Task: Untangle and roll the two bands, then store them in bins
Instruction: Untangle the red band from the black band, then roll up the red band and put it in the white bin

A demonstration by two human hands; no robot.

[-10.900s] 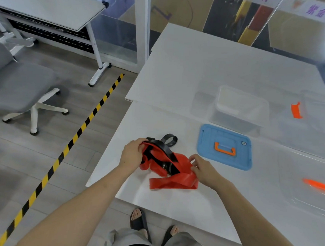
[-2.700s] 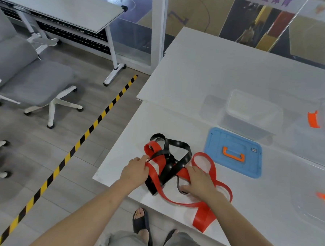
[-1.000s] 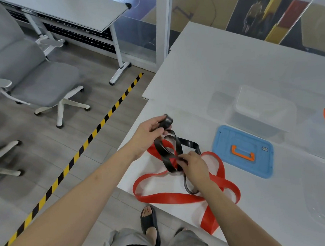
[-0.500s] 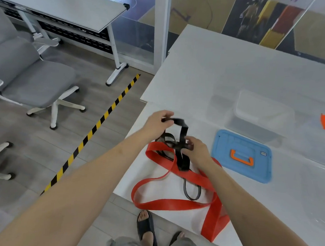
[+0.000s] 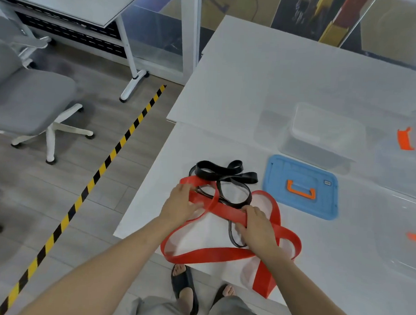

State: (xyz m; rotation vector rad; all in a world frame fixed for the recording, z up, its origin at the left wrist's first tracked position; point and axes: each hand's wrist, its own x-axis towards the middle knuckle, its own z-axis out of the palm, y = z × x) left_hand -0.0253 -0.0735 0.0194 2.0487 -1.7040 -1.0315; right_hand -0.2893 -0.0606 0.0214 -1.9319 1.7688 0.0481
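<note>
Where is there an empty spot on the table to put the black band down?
Bare table stretches behind the black band and left of the clear bin. The near edge is crowded by the red band, both hands, and the blue lid.

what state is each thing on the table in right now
red band: unrolled, looped, partly hanging off the table edge
black band: unrolled, crossing the red band
blue lid: off, flat on the table
clear bin: open, empty
left hand: on the red band
right hand: gripping the red band
</note>
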